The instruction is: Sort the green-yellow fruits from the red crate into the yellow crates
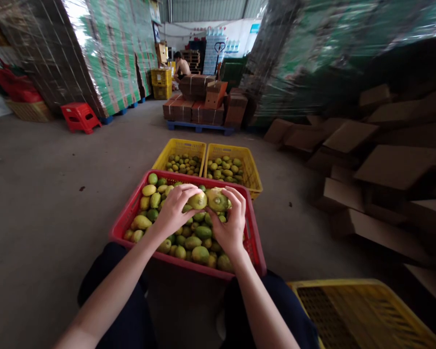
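Yellow-green fruit [199, 200] is clamped in the left grip [176, 206], a second fruit [217, 199] in the right grip [233, 224]. A red crate [253, 235] lies below.

Bare grey floor holding up pretty much everything here
Two yellow crates sit side by side on the floor [76, 194], left one [187, 144] and right one [253, 175], with a red crate [256, 237] just this side of them, though I can't see what's right under it. Also down there: a red stool [79, 115], a blue pallet [199, 128], and loads of cardboard boxes [396, 165] heaped on the right.
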`<state>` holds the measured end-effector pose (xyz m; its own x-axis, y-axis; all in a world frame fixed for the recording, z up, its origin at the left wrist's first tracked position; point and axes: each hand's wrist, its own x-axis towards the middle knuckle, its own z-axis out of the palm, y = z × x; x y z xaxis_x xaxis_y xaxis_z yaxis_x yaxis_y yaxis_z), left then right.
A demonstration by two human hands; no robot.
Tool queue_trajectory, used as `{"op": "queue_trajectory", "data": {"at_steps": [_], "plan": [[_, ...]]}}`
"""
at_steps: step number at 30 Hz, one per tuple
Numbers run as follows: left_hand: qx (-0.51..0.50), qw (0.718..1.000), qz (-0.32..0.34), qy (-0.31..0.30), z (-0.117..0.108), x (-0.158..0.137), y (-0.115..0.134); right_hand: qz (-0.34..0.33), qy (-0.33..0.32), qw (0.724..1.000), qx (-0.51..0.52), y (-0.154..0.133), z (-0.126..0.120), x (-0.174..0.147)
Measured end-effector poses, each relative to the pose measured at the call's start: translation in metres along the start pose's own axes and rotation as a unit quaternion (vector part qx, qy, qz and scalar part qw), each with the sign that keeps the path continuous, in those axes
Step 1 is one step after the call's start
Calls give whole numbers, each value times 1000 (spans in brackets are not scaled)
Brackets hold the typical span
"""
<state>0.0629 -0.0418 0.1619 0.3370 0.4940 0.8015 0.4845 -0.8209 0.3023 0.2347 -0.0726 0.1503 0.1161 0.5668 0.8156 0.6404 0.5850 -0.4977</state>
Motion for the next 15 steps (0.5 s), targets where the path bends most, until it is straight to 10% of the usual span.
{"op": "queue_trajectory", "data": {"at_steps": [15], "plan": [[-81,995,-59,-15,-4,-1,-2,50,-37,995,81,2,-3,2]]}}
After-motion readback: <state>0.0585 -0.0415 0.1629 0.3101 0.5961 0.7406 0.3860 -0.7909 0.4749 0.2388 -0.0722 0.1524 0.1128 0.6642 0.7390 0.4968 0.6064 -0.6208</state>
